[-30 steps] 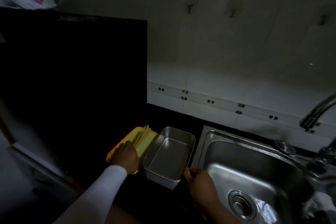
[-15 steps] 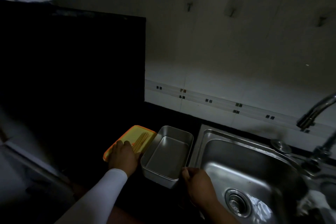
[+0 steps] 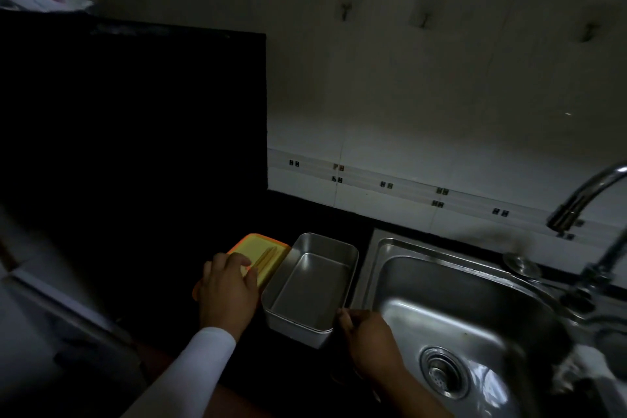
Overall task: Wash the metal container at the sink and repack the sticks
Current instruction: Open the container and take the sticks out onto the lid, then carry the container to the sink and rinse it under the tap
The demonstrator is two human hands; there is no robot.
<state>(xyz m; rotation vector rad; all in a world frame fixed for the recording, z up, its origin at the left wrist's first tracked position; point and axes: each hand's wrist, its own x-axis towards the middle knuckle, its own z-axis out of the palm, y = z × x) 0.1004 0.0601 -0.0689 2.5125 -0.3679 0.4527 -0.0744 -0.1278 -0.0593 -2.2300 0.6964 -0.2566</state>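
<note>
The metal container point(image 3: 310, 285) stands empty and upright on the dark counter point(image 3: 305, 210), just beside the left edge of the sink point(image 3: 451, 299). Touching its left wall lies a yellow lid point(image 3: 258, 256) with an orange rim, and on that lid rests a small bundle of sticks point(image 3: 266, 256).

**Hand positions**
- The left hand point(image 3: 227, 292) rests on the near part of the lid, fingers point(image 3: 234, 260) loosely curved over it; whether they grip any sticks cannot be told in this dim light.
- The right hand point(image 3: 368, 339) is at the container's near right corner, fingertips at the rim. They appear pinched on the rim, but the contact is too dark to confirm.

**Handling judgement — container**
Thin sheet steel: likely light, rigid and not fragile. The smooth walls will be slippery when wet. The rolled rim offers the surest hold — thumb inside, fingers outside, on a short end or at a corner. Two hands on opposite ends would keep it level.

**Handling judgement — sticks**
Thin, light, probably brittle under bending. Gather them as one aligned bundle near the middle, with light pressure, since loose ones roll easily off the smooth lid. Lay them lengthwise along the container's long axis.
</note>
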